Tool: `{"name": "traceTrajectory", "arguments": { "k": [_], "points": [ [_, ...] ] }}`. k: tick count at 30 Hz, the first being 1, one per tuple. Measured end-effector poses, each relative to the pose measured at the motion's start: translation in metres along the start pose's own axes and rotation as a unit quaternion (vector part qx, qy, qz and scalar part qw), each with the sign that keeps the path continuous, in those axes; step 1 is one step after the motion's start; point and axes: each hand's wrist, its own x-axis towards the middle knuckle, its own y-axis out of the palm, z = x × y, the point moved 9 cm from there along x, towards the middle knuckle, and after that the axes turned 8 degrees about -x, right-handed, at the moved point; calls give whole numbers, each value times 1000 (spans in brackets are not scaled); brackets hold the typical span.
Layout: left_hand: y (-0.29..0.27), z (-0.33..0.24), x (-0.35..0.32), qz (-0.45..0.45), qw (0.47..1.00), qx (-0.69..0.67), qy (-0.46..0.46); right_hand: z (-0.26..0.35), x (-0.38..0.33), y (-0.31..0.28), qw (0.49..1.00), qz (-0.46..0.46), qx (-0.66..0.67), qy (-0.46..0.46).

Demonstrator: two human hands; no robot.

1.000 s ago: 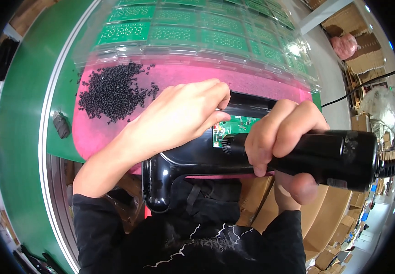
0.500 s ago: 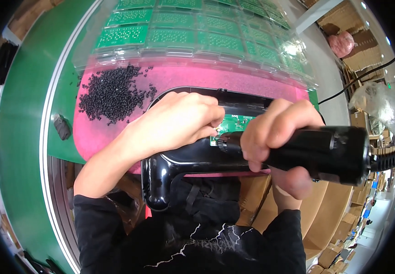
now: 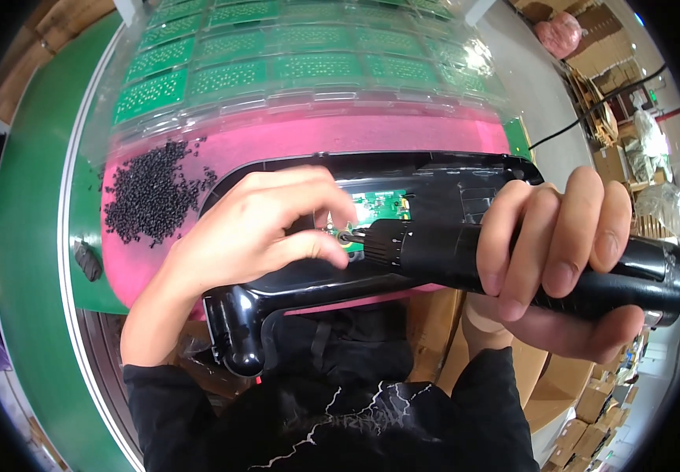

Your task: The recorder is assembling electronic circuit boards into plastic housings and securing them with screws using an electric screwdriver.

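A black electric screwdriver (image 3: 438,250) lies nearly level in my right hand (image 3: 556,259), whose fingers wrap round its barrel. Its bit points left and its tip meets the lower left part of a small green circuit board (image 3: 379,206). The board sits inside a glossy black plastic housing (image 3: 332,277) with a curved arm at its near left. Beside the bit tip is my left hand (image 3: 277,224), open, with thumb and forefinger apart and no held thing visible. Whether a screw sits under the bit is too small to tell.
Left of the housing, a heap of small black screws (image 3: 151,193) lies on a pink mat (image 3: 293,130). Clear plastic trays of green boards (image 3: 308,75) stand behind it. A dark lump (image 3: 87,261) rests on the green table (image 3: 41,189). Cardboard boxes (image 3: 434,326) are below at right.
My left thumb and forefinger have parted and drawn back from the board. The screwdriver's bit now shows at the board, and my right-hand grip has moved back along the barrel. The view has shifted.
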Motion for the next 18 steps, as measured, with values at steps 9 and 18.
{"name": "traceTrajectory", "arguments": {
  "k": [9, 18],
  "points": [
    [-43, 1, -12, -189, 980, -15, 62, -12, -23, -42, 962, -92, -201, 159],
    [-50, -2, -9, -259, 933, 251, 12, -34, -24, -42, 970, -45, -148, 190]
  ]
}}
